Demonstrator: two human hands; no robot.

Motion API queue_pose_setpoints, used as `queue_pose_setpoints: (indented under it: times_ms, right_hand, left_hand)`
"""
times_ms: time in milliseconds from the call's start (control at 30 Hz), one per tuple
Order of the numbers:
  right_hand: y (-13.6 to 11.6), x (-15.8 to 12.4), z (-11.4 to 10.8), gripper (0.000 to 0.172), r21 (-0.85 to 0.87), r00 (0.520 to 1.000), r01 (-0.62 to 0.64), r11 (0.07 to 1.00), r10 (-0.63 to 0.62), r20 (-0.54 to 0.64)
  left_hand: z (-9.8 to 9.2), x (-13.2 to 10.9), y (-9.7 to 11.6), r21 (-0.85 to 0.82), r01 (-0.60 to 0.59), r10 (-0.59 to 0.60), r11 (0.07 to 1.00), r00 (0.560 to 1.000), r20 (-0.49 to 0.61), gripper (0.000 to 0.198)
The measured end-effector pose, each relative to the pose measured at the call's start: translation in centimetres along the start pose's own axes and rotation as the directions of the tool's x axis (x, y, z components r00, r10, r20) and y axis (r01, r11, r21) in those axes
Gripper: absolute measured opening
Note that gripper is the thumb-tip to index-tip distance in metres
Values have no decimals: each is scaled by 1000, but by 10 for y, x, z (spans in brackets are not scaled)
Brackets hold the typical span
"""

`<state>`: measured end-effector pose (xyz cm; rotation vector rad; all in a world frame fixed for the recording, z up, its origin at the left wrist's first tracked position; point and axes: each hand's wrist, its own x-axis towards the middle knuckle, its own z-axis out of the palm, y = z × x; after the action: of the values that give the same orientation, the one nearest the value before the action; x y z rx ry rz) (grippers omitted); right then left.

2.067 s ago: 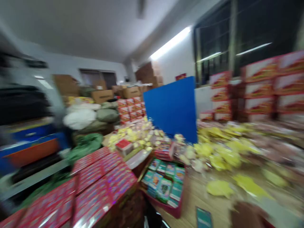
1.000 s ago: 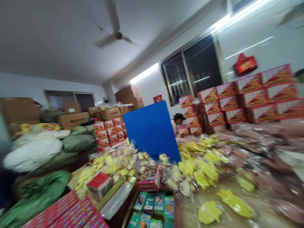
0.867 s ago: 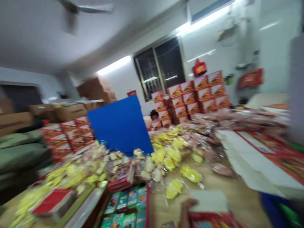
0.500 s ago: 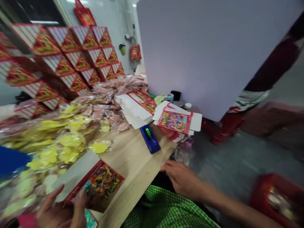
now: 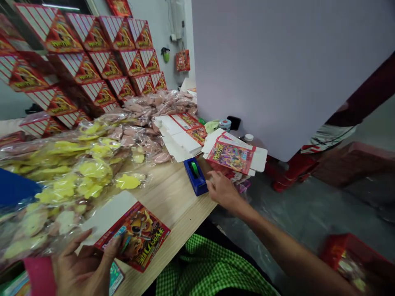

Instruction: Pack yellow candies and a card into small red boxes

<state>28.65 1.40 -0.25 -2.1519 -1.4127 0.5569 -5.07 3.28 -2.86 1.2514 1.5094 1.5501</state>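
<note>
My left hand [image 5: 89,259] is closed on a red printed box [image 5: 140,236] with a white flap, thumb on the printed face. Between thumb and box shows a small blue-green patch; I cannot tell whether it is print or a separate item. A green card or packet [image 5: 115,279] lies partly hidden beneath. My right hand [image 5: 222,190] reaches over the table edge, holding nothing visible, its fingers apart and slightly bent. Close by its fingertips is a blue tape dispenser [image 5: 197,183] with green tape. Beyond the hand lie flat red boxes [image 5: 233,156] in a pile.
Bagged yellow pieces [image 5: 92,168] and bagged pink pieces [image 5: 148,115] heap on the left of the wooden table [image 5: 166,197]. Stacked red boxes [image 5: 101,65] stand behind. A grey panel [image 5: 262,74] rises at the back right. A red bin [image 5: 348,259] sits low on the right.
My right hand has moved up from below the table edge toward the tape dispenser and flat boxes. My left hand keeps its hold on the box. The view has tilted slightly down.
</note>
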Motion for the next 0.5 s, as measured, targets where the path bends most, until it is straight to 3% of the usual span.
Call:
queue_pose_setpoints:
  times_ms: [67, 167, 233, 300, 400, 433, 500]
  right_hand:
    - [-2, 17, 7, 23, 86, 985, -147, 985, 138, 102]
    - [-6, 28, 13, 26, 112, 960, -196, 974, 168, 222]
    - [-9, 26, 13, 25, 91, 960, -192, 977, 168, 226]
    - [-12, 18, 11, 24, 34, 977, -162, 986, 155, 148]
    - [-15, 2, 10, 30, -107, 999, 29, 994, -33, -41]
    - [-17, -3, 12, 31, -132, 988, 136, 982, -144, -58]
    - [-23, -8, 20, 30, -113, 936, 351, 929, -352, 14]
  left_hand:
    - [2, -8, 7, -17, 21, -20, 1000, 1000, 23, 87]
    - [8, -17, 18, -17, -30, 30, 999, 999, 25, 80]
    - [12, -19, 25, -42, -62, 63, 997, 998, 26, 69]
    - [16, -19, 31, -68, -64, 67, 996, 997, 31, 63]
    - [18, -17, 32, -123, 16, -5, 992, 996, 88, 64]
    - [18, -16, 30, -151, 58, -40, 987, 992, 119, 66]
    - [19, -12, 21, -184, 134, -100, 974, 978, 183, 68]
